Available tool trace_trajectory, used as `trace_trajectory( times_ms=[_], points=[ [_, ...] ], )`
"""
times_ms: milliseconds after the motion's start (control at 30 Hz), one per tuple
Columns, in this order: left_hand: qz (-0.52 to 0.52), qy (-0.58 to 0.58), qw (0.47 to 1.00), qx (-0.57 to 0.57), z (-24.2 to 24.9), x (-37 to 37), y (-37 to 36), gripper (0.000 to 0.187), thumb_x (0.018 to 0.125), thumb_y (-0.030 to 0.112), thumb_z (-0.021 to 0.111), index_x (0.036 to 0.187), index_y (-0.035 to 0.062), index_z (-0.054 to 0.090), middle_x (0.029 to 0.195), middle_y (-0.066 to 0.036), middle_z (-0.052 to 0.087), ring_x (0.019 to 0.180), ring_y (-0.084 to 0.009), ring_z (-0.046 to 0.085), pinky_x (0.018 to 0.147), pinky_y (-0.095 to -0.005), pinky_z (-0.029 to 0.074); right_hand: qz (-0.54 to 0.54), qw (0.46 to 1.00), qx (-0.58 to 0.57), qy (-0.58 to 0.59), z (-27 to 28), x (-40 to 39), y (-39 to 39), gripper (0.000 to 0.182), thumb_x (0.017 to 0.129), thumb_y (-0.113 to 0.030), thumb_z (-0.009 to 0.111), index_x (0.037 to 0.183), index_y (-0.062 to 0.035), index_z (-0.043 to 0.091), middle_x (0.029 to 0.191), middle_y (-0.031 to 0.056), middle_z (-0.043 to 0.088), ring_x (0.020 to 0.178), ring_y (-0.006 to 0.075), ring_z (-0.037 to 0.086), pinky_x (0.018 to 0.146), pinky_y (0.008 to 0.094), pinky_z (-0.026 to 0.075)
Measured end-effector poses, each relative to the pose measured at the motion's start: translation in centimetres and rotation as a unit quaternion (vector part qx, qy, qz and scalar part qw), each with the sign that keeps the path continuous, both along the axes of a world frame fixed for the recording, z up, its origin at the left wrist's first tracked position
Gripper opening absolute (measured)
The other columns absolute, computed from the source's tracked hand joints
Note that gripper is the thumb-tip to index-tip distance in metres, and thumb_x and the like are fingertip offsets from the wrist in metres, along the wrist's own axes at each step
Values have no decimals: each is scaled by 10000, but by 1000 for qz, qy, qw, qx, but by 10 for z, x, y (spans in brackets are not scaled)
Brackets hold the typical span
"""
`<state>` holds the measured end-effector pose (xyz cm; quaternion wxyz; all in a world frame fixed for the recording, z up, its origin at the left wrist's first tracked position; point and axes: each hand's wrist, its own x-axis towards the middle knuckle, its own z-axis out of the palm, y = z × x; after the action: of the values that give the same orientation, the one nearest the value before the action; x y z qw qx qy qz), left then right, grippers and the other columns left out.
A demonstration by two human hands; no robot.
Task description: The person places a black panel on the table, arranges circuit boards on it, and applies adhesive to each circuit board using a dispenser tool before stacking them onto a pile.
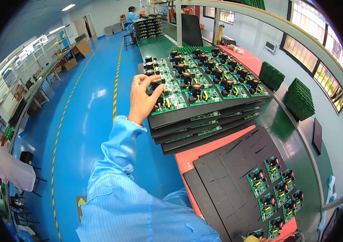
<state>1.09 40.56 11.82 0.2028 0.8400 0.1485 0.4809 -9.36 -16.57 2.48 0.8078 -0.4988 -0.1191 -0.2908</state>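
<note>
My left hand reaches over the near-left edge of the top layer of green circuit boards. Its thumb and index fingertips are apart, close to a board's black cylindrical parts; nothing is visibly lifted between them. These boards lie in rows on a black sheet, on top of a stack of similar layers. At the bottom edge, only a sliver of my right hand shows. It appears to be around a yellow tool with a thin tip, mostly cut off, beside several circuit boards on a second black sheet.
Red matting covers part of the green bench. Green ridged racks lean along the right wall. A metal post rises at the back. Farther off, a person in blue is by stacked boards. Blue floor lies left.
</note>
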Motion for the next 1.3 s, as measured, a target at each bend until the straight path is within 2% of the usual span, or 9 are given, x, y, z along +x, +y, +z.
trace_trajectory(
  times_ms=[33, 267, 433, 500, 567, 667, 767, 1167, 1300],
  points=[
    [10, -16, 999, -30, 4, -3, -11, 259, 829, 272, 778, 1024, 107, 734, 1013, -69, 585, 830, -181, 576, 713, -321, 488, 4, 1000, 11, 0, -7, 0, -3, 446, 965, -411, 595, 1266, -124, 434, 904, 84, 550, 805, 216, 544, 785, 382, 485],
    [-87, -34, 995, -38, -4, -11, -21, 119, 824, 161, 784, 892, 70, 747, 877, -38, 579, 663, -113, 539, 582, -270, 452, 7, 1000, 26, -14, -6, 0, 2, 454, 972, -410, 589, 1287, -118, 440, 939, 93, 562, 844, 224, 550, 803, 386, 477],
    [-66, -54, 996, -24, -1, -9, -20, 109, 856, 156, 750, 931, 77, 748, 902, -50, 603, 662, -119, 554, 580, -274, 458, 325, 874, -124, -339, -32, 77, -53, 473, 968, -414, 593, 1299, -114, 437, 946, 98, 561, 848, 228, 549, 813, 386, 473],
    [-59, -94, 993, -50, 6, 0, -8, 127, 888, 174, 712, 987, 106, 755, 997, -62, 622, 645, -116, 555, 589, -275, 464, 276, 917, -94, -274, -36, 61, -51, 477, 966, -414, 596, 1301, -114, 436, 948, 99, 561, 849, 229, 549, 817, 387, 471],
    [-31, -32, 999, -27, 4, 10, 23, 169, 878, 168, 716, 1031, 109, 758, 1056, -61, 631, 614, -108, 526, 600, -265, 455, 38, 999, 28, -7, -16, 0, -8, 478, 963, -411, 601, 1299, -114, 437, 948, 100, 561, 850, 230, 549, 822, 390, 470],
    [-88, 21, 995, -44, 4, 18, 44, 189, 862, 163, 732, 1034, 90, 762, 989, -57, 643, 608, -110, 504, 603, -268, 441, 26, 999, 18, 15, -20, 0, -11, 519, 941, -453, 616, 1289, -112, 439, 945, 95, 558, 845, 229, 547, 827, 396, 466],
    [-127, 19, 991, -23, -3, 24, 61, 189, 850, 156, 742, 1017, 71, 763, 930, -57, 648, 619, -116, 500, 607, -277, 435, 82, 990, -63, 98, -14, -6, -35, 392, 936, -413, 616, 980, -45, 490, 891, 74, 491, 962, 246, 511, 898, 423, 435],
    [-80, 84, 993, -30, 9, 11, 41, 199, 916, 170, 685, 1087, 82, 739, 940, -45, 641, 749, -111, 548, 679, -268, 459, -15, 1000, 0, 27, 17, 0, 23, 369, 953, -363, 617, 1050, -36, 479, 927, 93, 500, 887, 235, 495, 845, 395, 445],
    [-44, -40, 996, 61, -4, 27, 71, 198, 903, 166, 683, 1079, 96, 742, 982, -97, 664, 695, -134, 586, 680, -301, 501, 23, 998, 12, 56, 2, -2, 3, 379, 958, -369, 614, 1093, -41, 480, 942, 95, 497, 884, 240, 494, 851, 393, 439]
  ],
)
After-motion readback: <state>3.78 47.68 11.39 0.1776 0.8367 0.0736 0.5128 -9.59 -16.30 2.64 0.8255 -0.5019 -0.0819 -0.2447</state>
